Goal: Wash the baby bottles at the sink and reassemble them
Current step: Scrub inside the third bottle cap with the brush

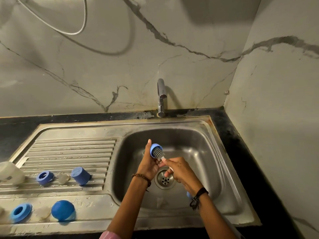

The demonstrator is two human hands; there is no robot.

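My left grip (148, 163) curls round one blue ring (154, 150) over the sink (203, 145); my right grip (179, 171) holds one brush (159, 154) inside it. On the drainboard (69, 152) I count two rings (44, 177) (20, 212) and two caps (80, 175) (63, 210).

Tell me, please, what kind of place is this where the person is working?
Most likely a home kitchen. A steel sink with a ribbed drainboard sits in a dark counter, a chrome tap stands behind the basin, and the walls are marble-patterned panels.
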